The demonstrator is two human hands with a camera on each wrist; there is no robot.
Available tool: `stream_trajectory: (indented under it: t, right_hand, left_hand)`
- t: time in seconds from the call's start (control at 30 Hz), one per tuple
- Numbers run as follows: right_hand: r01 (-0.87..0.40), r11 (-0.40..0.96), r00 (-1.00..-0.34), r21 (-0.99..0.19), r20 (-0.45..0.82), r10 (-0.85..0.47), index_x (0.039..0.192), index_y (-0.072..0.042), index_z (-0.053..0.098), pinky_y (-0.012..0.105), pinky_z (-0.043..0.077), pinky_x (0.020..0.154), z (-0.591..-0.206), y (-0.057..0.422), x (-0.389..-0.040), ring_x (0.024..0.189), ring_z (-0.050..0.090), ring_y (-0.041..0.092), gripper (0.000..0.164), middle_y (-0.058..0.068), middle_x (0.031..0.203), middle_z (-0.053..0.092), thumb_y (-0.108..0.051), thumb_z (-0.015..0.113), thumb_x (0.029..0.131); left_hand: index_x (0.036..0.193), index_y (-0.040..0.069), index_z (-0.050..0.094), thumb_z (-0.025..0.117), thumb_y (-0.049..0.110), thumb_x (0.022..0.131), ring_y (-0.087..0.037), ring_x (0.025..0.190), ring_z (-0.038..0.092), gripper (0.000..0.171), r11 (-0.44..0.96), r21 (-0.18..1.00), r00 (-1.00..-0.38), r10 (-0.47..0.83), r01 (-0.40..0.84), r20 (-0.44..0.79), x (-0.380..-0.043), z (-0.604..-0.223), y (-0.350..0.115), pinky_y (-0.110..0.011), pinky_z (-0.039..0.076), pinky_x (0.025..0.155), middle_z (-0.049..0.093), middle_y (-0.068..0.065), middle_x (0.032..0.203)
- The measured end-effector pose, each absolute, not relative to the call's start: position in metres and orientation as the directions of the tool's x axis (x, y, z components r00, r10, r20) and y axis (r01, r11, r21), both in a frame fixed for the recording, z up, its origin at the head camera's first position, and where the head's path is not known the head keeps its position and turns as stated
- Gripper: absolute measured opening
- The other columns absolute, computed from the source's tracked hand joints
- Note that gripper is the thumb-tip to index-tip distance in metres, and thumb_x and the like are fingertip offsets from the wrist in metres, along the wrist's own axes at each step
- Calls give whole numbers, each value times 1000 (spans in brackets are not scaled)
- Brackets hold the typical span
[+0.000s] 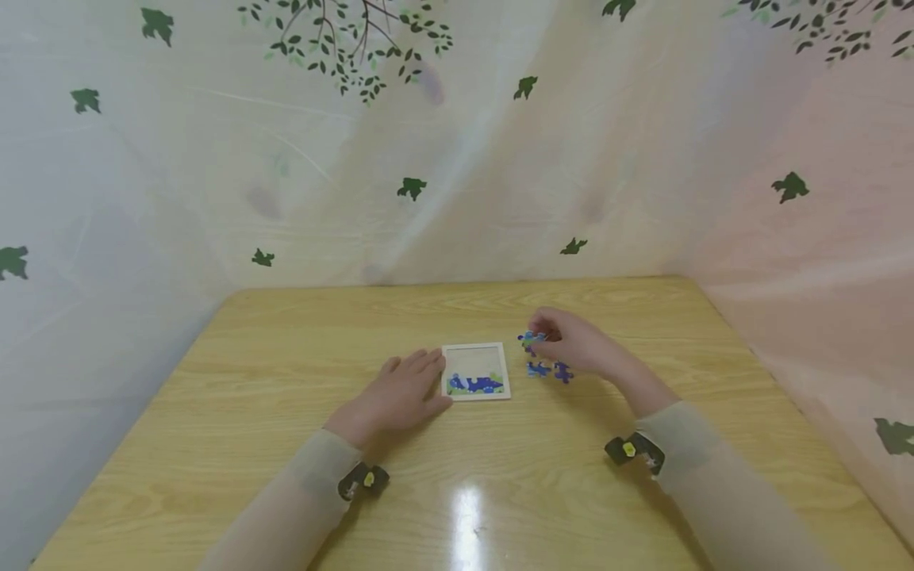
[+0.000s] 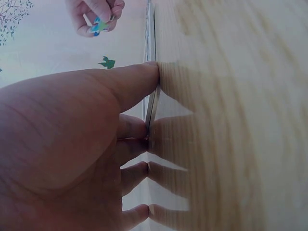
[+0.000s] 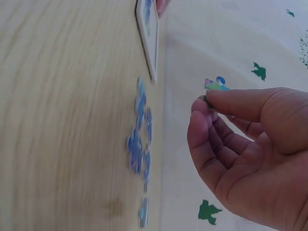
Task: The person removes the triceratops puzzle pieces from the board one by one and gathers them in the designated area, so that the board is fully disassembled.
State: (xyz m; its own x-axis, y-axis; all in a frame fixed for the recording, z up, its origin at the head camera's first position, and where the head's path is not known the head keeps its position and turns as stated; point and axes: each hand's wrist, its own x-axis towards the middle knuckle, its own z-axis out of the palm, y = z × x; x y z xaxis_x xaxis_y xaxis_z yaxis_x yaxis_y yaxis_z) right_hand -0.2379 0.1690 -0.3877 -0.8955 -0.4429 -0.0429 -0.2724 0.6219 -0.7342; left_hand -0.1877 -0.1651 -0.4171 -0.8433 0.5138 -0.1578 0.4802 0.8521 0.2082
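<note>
My left hand (image 1: 396, 396) lies beside a small square puzzle tray (image 1: 506, 371) with a white rim. Its thumb and fingertips touch the tray's left side, and the fingers are fairly straight. Along the tray's near side sits a row of blue and green puzzle pieces (image 1: 474, 385); its far part shows bare backing. To the right of the tray, my right hand (image 1: 580, 342) pinches a jigsaw piece (image 3: 216, 85) of blue, green and purple between thumb and fingers, raised above the table. Loose blue jigsaw pieces (image 3: 135, 150) lie below that hand.
Both hands work over a light wooden table (image 1: 286, 341). Behind it and at the sides hangs a pale curtain (image 1: 464, 159) printed with leaves and branches. A dark wrist strap (image 1: 635, 452) sits at the right cuff, another strap (image 1: 364, 480) at the left.
</note>
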Motion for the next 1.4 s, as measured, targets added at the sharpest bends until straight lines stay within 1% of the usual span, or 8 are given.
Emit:
stream_trajectory:
  t: [0.2, 0.3, 0.53, 0.73, 0.83, 1.03, 1.2, 1.4]
  right_hand:
    - [-258, 657, -923, -708, -20, -384, 130, -4, 66, 47, 60, 95, -391, 191, -237, 112, 67, 30, 28, 12, 119, 71, -14, 75, 106]
    - [-246, 656, -929, -714, -21, -371, 134, -1, 65, 49, 61, 96, -392, 203, -237, 113, 69, 32, 30, 15, 121, 71, -12, 73, 107]
    - [-251, 653, -918, -715, -37, -394, 129, 3, 66, 51, 64, 90, -389, 227, -233, 99, 72, 32, 20, 19, 111, 73, -8, 62, 112]
    - [-258, 693, -914, -673, -64, -401, 132, 5, 67, 34, 59, 75, -389, 241, -229, 87, 67, 26, 24, 13, 96, 71, -7, 60, 113]
    - [-251, 706, -913, -663, -81, -401, 132, 6, 68, 33, 54, 69, -389, 245, -226, 81, 61, 26, 25, 13, 88, 67, -7, 59, 113]
    - [-237, 712, -906, -661, -113, -408, 132, 3, 68, 37, 58, 81, -394, 251, -221, 97, 66, 26, 24, 13, 108, 72, -7, 62, 111]
    - [-230, 690, -898, -686, -123, -422, 121, 0, 65, 34, 57, 79, -400, 252, -220, 93, 64, 23, 15, 9, 101, 70, -6, 66, 108]
    - [-249, 711, -902, -658, -110, -417, 113, -3, 68, 41, 58, 90, -406, 253, -222, 103, 67, 26, 10, 9, 108, 73, -6, 71, 104]
  left_hand:
    - [172, 3, 33, 56, 52, 114, -40, 166, 22, 80, 852, 214, -842, 514, 478, -163, -187, -414, -166, -68, 16, 133, 25, -14, 181]
    - [173, 3, 32, 55, 52, 114, -40, 167, 21, 80, 851, 218, -841, 515, 477, -168, -187, -413, -166, -67, 14, 133, 23, -14, 181]
    - [173, 3, 31, 54, 53, 114, -40, 167, 21, 80, 850, 214, -839, 517, 481, -171, -188, -414, -167, -68, 15, 133, 22, -14, 182]
    - [173, 2, 32, 54, 52, 114, -40, 167, 21, 80, 850, 220, -839, 517, 479, -171, -189, -415, -167, -68, 15, 133, 23, -15, 181]
    - [172, 2, 32, 55, 52, 114, -40, 167, 21, 80, 850, 222, -840, 516, 478, -169, -188, -414, -168, -68, 15, 133, 24, -15, 181]
    - [172, 2, 32, 54, 52, 115, -40, 167, 21, 79, 850, 220, -840, 517, 479, -166, -188, -414, -168, -67, 15, 133, 24, -15, 181]
    - [173, 2, 31, 54, 52, 115, -40, 167, 21, 80, 848, 219, -838, 520, 483, -166, -188, -415, -167, -67, 15, 133, 24, -15, 181]
    - [173, 2, 31, 54, 52, 115, -40, 167, 21, 80, 847, 220, -837, 522, 484, -168, -188, -416, -166, -67, 15, 133, 24, -15, 182]
